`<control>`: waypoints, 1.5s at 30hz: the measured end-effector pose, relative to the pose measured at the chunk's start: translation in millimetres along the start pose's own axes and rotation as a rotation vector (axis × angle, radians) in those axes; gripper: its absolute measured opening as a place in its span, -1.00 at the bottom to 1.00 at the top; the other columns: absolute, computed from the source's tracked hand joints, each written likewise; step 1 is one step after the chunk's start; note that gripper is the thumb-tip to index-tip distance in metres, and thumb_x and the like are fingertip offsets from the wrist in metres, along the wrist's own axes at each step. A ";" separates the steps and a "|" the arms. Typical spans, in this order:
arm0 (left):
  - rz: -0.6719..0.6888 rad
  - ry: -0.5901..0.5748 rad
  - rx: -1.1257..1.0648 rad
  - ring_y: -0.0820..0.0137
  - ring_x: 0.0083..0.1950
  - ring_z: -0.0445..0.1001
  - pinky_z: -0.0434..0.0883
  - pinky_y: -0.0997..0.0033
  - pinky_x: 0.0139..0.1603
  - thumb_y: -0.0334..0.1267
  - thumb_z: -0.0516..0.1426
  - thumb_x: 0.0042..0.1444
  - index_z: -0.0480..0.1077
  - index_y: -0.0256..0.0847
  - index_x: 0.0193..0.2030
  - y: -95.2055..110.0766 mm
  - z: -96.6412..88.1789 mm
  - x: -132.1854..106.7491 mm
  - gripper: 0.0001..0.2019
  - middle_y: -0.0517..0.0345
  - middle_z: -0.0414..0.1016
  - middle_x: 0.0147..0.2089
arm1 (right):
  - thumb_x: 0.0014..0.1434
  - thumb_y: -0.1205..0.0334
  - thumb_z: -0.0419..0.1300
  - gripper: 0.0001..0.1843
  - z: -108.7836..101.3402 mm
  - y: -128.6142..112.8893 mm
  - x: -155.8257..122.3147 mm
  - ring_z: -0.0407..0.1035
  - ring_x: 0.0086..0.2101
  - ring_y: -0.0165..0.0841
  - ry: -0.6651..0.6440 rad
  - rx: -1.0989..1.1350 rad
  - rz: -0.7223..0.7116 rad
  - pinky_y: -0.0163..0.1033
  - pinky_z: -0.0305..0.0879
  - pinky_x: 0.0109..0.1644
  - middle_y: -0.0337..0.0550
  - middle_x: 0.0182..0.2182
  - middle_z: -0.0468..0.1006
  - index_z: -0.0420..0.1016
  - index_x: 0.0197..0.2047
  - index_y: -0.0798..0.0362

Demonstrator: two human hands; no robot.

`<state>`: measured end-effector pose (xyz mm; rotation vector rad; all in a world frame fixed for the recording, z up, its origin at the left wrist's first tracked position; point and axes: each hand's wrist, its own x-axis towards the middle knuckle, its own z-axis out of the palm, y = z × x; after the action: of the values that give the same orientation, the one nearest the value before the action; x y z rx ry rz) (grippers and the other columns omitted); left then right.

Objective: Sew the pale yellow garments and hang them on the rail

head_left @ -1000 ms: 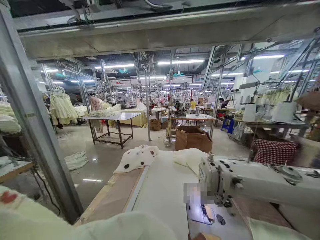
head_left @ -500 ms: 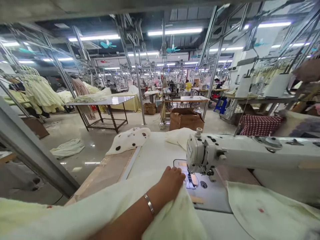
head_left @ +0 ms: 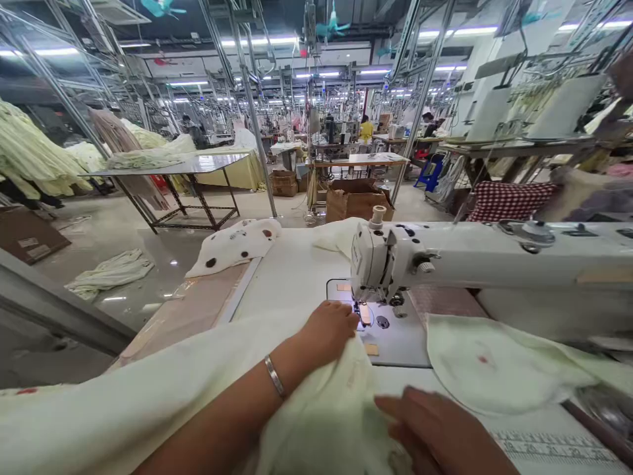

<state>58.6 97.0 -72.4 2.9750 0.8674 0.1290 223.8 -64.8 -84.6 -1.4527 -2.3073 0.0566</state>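
1. Currently, my left hand (head_left: pixel 330 333) has its fingers curled down over the pale cloth (head_left: pixel 316 422), gripping it just beside the lit metal plate (head_left: pixel 395 346) of the sewing machine (head_left: pixel 494 254).
2. My right hand (head_left: pixel 430 422) is blurred, its fingers loosely spread near the cloth's right side; I cannot tell whether it touches, and I see nothing in its grasp.
3. As for progress, I judge this piece to be at an early stage: one end is up by the plate, while the bulk drapes across my side of the table and off to the left. I can make out no stitched seam, so most of it seems left to handle.
4. Two other pieces lie apart: a spotted cloth (head_left: pixel 232 247) on the table's far left corner, and a pale piece with a red mark (head_left: pixel 499 363) right of the plate. Whether either is finished, I cannot tell.
5. For writing, the printed scale (head_left: pixel 554 448) at lower right has numbers too blurred to read. Labels on the cardboard box (head_left: pixel 32 227) at far left are illegible too, and I can read no brand on the machine.
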 end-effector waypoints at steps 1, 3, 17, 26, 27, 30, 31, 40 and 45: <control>-0.007 0.006 -0.012 0.31 -0.13 0.37 0.30 0.30 -0.14 -0.31 0.07 0.18 0.32 -0.20 -0.26 -0.5 -0.1 -0.5 -0.96 0.14 0.39 -0.21 | 0.12 0.42 0.04 -0.63 -1.4 2.9 12.5 0.37 -0.47 -0.33 0.020 -0.053 -0.034 -0.27 0.22 -0.46 -0.23 -0.42 0.50 0.36 -0.03 -0.09; -0.021 0.018 -0.035 0.33 -0.12 0.37 0.30 0.31 -0.15 -0.31 0.07 0.18 0.32 -0.19 -0.26 -1.3 -1.5 -2.6 -0.96 0.16 0.39 -0.21 | 0.09 0.46 0.04 -0.65 -0.1 10.2 34.9 0.33 -0.48 -0.35 0.037 -0.136 -0.104 -0.27 0.13 -0.44 -0.22 -0.45 0.47 0.39 -0.08 -0.03; -0.033 0.086 0.009 0.27 -0.06 0.30 0.19 0.22 0.04 -0.18 0.06 0.20 0.35 -0.22 -0.26 -15.3 -9.6 13.0 -0.84 0.06 0.37 -0.16 | 0.18 0.42 -0.01 -0.76 16.4 46.9 47.3 0.27 -0.47 -0.37 -0.047 -0.097 -0.158 -0.26 0.03 -0.37 -0.24 -0.48 0.43 0.44 -0.21 0.02; -0.171 0.137 -0.088 0.23 0.26 0.11 0.04 0.06 0.27 -0.29 -0.04 0.25 0.26 -0.20 0.03 50.8 12.9 -45.5 -0.77 -0.01 0.20 0.22 | 0.25 0.37 -0.07 -0.74 10.4 40.2 42.2 0.28 -0.43 -0.35 -0.078 -0.017 -0.113 -0.25 0.10 -0.34 -0.19 -0.45 0.43 0.43 -0.18 0.04; -0.137 0.120 -0.108 0.25 0.30 0.06 -0.02 0.05 0.31 -0.28 -0.06 0.27 0.23 -0.19 0.07 49.2 14.8 -51.5 -0.74 0.01 0.17 0.25 | 0.25 0.37 -0.07 -0.74 7.9 37.8 40.3 0.27 -0.44 -0.35 -0.070 -0.009 -0.122 -0.24 0.11 -0.35 -0.19 -0.45 0.43 0.43 -0.18 0.03; -0.061 0.060 -0.150 0.29 0.32 0.05 -0.10 0.01 0.34 -0.27 -0.07 0.28 0.22 -0.14 0.09 35.8 11.6 -61.9 -0.73 0.07 0.18 0.25 | 0.21 0.36 -0.02 -0.76 1.4 24.3 32.1 0.29 -0.39 -0.32 0.008 0.045 -0.213 -0.22 0.15 -0.34 -0.13 -0.37 0.46 0.43 -0.12 0.03; -0.061 0.053 -0.160 0.30 0.31 0.06 -0.12 -0.02 0.34 -0.28 -0.08 0.28 0.23 -0.13 0.08 31.4 9.3 -62.8 -0.74 0.09 0.19 0.25 | 0.19 0.35 0.02 -0.76 -0.1 18.4 28.9 0.32 -0.32 -0.29 0.026 0.070 -0.259 -0.20 0.19 -0.29 -0.09 -0.30 0.49 0.42 -0.10 0.04; -0.057 0.036 -0.225 0.24 0.36 -0.06 -0.14 -0.04 0.33 -0.10 -0.04 0.25 0.19 -0.16 0.12 32.6 0.3 -59.1 -0.65 0.04 0.07 0.32 | 0.24 0.33 -0.01 -0.77 -7.9 24.1 35.7 0.34 -0.28 -0.33 -0.098 0.141 -0.240 -0.20 0.23 -0.21 -0.14 -0.28 0.50 0.40 -0.10 0.00; -0.039 0.057 -0.266 0.25 0.32 0.03 -0.09 0.03 0.32 0.08 0.00 0.18 0.15 -0.14 0.17 34.4 1.5 -62.3 -0.50 0.06 0.12 0.30 | 0.27 0.17 -0.02 -0.75 5.8 60.4 65.4 0.34 -0.37 -0.29 -0.043 -0.092 -0.064 -0.21 0.18 -0.33 -0.11 -0.37 0.46 0.44 -0.21 0.07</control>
<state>24.8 34.4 -76.1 2.7183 0.8399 0.3039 249.1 20.8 -84.0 -1.4328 -2.4183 -0.0373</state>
